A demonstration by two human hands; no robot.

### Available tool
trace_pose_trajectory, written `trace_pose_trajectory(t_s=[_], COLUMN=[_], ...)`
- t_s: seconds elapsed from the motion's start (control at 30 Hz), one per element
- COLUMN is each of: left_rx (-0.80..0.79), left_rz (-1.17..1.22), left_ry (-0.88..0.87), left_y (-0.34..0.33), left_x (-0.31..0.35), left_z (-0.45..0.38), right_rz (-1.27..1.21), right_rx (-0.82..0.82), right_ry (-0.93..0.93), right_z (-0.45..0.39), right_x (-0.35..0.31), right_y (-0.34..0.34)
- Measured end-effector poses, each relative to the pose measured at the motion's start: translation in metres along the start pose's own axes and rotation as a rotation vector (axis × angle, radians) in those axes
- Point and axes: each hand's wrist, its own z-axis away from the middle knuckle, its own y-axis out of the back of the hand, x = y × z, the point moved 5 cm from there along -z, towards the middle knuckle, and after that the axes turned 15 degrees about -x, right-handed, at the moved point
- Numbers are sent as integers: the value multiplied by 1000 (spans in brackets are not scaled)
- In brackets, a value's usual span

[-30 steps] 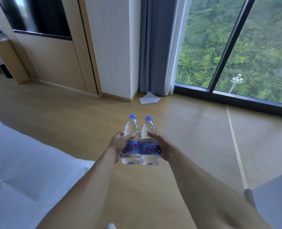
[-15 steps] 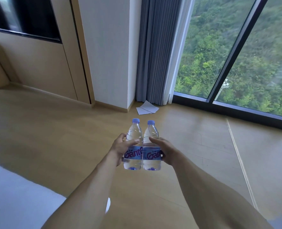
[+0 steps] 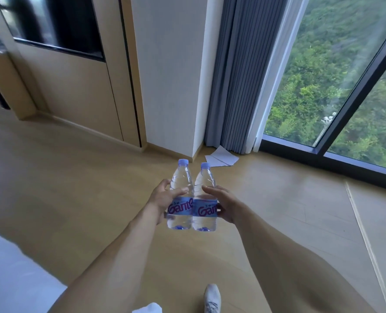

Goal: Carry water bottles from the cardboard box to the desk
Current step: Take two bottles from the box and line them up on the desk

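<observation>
Both arms outstretched, left hand point(image 3: 162, 199) and right hand point(image 3: 227, 205) gripping

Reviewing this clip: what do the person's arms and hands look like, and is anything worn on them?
Both arms are bare as far as the frame shows: no sleeves, gloves or watch. The left hand and right hand show no rings or markings that I can make out. The only clothing visible is a white shoe at the bottom edge.

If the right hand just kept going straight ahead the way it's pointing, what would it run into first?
Probably the white papers on the floor near the curtain; the right hand, gripping a water bottle, has open floor until there, though depth is unclear.
</observation>
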Motion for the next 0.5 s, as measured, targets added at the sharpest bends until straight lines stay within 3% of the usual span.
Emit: trace_pose_trajectory(t_s=[0.5], left_rx=[383], left_rz=[164], left_ry=[38], left_y=[139], left_x=[62], left_z=[-126], right_rz=[131], right_rx=[-306], right_ry=[-124], right_z=[-240], right_x=[-110], right_y=[-21])
